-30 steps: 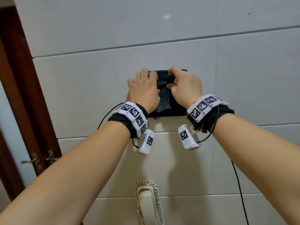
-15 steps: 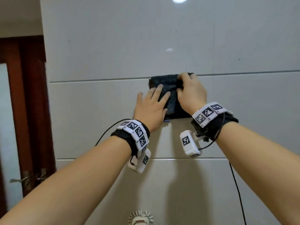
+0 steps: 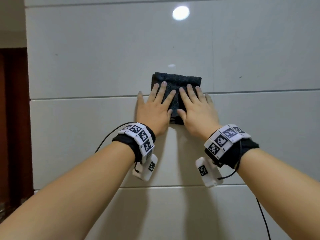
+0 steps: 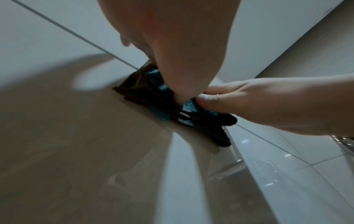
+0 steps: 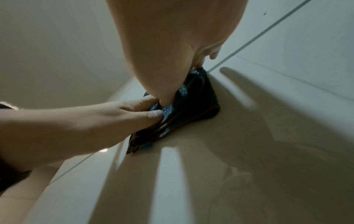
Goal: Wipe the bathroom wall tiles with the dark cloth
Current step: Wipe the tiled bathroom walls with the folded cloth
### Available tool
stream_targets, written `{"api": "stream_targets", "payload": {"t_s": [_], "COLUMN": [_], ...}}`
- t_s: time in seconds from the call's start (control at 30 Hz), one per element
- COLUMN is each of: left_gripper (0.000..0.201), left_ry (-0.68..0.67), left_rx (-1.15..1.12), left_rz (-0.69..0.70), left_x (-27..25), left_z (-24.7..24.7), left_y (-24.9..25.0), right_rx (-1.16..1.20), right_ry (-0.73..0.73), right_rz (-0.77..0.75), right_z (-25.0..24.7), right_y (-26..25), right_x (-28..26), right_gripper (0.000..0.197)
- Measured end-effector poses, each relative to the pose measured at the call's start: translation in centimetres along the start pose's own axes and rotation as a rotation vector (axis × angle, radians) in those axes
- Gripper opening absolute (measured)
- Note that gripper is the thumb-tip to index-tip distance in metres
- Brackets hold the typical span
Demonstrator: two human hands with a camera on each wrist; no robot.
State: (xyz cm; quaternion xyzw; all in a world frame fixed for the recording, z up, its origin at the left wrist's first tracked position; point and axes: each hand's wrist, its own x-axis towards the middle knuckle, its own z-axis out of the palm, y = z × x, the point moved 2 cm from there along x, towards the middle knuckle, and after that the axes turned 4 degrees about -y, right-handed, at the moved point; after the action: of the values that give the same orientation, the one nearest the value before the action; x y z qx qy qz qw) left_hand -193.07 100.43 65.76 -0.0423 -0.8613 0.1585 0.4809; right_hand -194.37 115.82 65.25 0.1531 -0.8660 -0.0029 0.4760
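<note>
We press the folded dark cloth [image 3: 176, 87] flat against the wall tiles [image 3: 103, 58], across the grout line at the middle of the head view. Our left hand [image 3: 154, 108] lies on its 9 o'clock half and our right hand [image 3: 195, 108] on its 3 o'clock half, fingers straight and spread toward 12 o'clock, thumbs nearly meeting on the fabric.

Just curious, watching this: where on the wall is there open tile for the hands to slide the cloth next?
Bare tile lies above the dark cloth up to the light reflection, and to its right beyond the vertical grout line. Left, tile runs to the brown door frame. It is crowded only where the left hand and right hand press the cloth.
</note>
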Motion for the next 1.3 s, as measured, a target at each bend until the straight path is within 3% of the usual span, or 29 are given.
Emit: {"api": "stream_targets", "payload": {"t_s": [0.47, 0.9, 1.3], "left_gripper": [0.064, 0.064, 0.062], "left_ry": [0.005, 0.014, -0.002], "left_rx": [0.044, 0.000, -0.055], "left_rz": [-0.027, -0.093, -0.111], "left_x": [5.7, 13.8, 13.3], "left_z": [-2.9, -8.1, -7.4], "left_y": [-1.9, -3.7, -3.0], "right_rx": [-0.074, -0.016, 0.001], "right_ry": [0.047, 0.037, 0.058], "right_rz": [-0.012, 0.057, 0.051], "right_z": [-2.3, -7.9, -6.9], "right_y": [1.2, 2.2, 2.6], "right_x": [6.1, 14.4, 13.6], "right_gripper": [0.067, 0.066, 0.065]}}
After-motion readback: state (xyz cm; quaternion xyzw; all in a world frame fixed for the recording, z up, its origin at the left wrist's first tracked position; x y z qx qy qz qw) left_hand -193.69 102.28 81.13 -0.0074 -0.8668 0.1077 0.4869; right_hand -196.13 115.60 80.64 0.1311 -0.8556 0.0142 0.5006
